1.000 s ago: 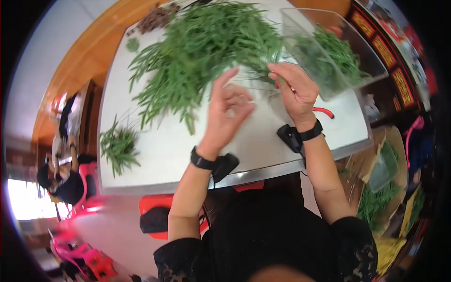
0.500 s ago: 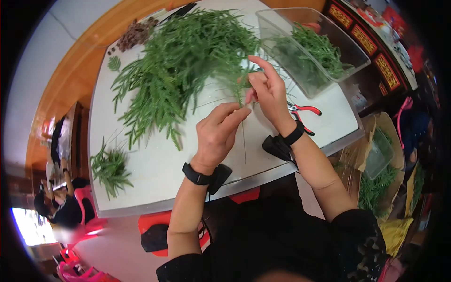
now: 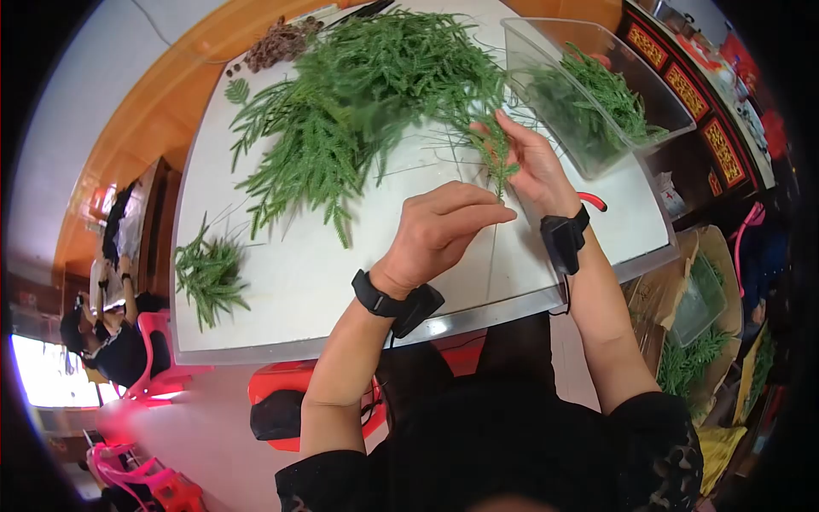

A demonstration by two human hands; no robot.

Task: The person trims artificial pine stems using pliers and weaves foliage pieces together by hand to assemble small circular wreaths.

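My left hand (image 3: 448,226) pinches the thin stem of a green leafy sprig (image 3: 502,166) between thumb and fingers, above the near part of the table. My right hand (image 3: 539,166) is around the upper part of the same sprig, its fingers bent behind the leaves and its palm turned left. The sprig's long stem runs down below my left fingertips. Beyond both hands lies a large heap of green sprigs (image 3: 341,119), with thin bare stems pointing toward me. Pliers with a red handle (image 3: 593,201) are mostly hidden by my right wrist.
A clear plastic bin (image 3: 589,166) holding green sprigs stands at the far right of the white table (image 3: 299,290). A small sprig bunch (image 3: 209,277) lies left; brown clusters (image 3: 281,43) lie behind. A cardboard box (image 3: 729,299) is right. Another person (image 3: 119,350) sits far left.
Both hands have shifted right in view, along with the table. My right hand has turned, showing more palm against the sprig. My left hand keeps its pinch on the stem.
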